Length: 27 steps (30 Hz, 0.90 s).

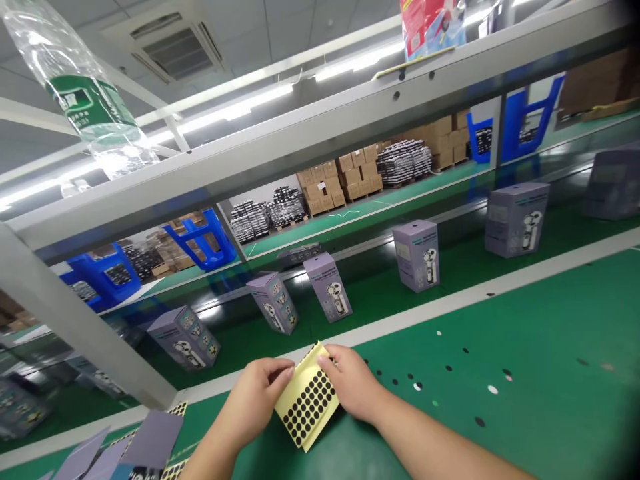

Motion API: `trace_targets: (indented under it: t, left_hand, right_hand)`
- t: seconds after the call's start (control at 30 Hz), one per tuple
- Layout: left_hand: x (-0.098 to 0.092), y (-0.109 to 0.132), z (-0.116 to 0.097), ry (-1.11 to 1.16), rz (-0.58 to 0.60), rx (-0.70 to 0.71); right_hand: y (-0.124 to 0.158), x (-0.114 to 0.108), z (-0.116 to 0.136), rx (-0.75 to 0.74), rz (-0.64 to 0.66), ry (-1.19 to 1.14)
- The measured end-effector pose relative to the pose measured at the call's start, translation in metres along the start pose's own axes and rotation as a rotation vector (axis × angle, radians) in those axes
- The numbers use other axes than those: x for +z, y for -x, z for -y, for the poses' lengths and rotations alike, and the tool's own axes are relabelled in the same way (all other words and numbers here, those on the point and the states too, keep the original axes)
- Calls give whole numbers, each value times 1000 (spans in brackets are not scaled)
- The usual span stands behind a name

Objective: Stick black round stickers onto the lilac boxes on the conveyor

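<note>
1. Head view, hands: the left hand (255, 395) and the right hand (353, 383) sit at 6 o'clock in the frame, both closed in a narrow pinch. Their fingertips meet at the upper corner of a pale yellow backing sheet of round black stickers (307, 403), and each hand holds that sheet.
2. Head view, the sheet: it lies between the hands, just above a flat green workbench top (540, 347). Its long axis runs from about 1 o'clock down to 7 o'clock, tilted rather than square to the bench edge. Neither hand is clearly nearer; the left hand closes on its 10 o'clock side, the right hand on its 2 o'clock side.
3. Head view, around the hands: small loose round black and white stickers (449, 367) are scattered across the bench at 3 o'clock. Flat grey-lilac card sheets (153, 440) lie at 7 o'clock, beside the left forearm.
4. Head view, further off: lilac printed cardboard boxes (416, 257) stand tilted at odd angles on a dark green conveyor belt (360, 300) from 9 to 2 o'clock. A grey steel rail (320, 127) crosses above them, with a clear plastic bottle with a green label (85, 93) at 10 o'clock. Beyond stand tan cardboard cartons on pallets (335, 180) and blue plastic stands (203, 240).
</note>
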<state>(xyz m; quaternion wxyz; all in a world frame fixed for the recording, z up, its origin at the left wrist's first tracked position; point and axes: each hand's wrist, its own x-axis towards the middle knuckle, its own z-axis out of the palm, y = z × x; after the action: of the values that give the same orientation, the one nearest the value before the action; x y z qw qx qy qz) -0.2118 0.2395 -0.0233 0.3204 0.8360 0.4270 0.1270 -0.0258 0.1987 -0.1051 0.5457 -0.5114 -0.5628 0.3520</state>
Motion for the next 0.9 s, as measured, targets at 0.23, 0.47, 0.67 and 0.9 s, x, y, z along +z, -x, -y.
trace_targets:
  t: [0.23,0.47,0.67,0.9]
  left_hand:
    - [-6,-12,5,-89,19,1]
    - [-32,-30,5,-204,-13,47]
    - [-94,-99,-26,-475,-436,101]
    - [-111,-169,-46,-635,-326,203]
  right_hand:
    - [0,1,2,-7,-9,-5]
    - [2,3,1,8,-5,-33]
    - [-1,3,-3,17,0,-48]
    - [-1,3,-4,14,-12,-34]
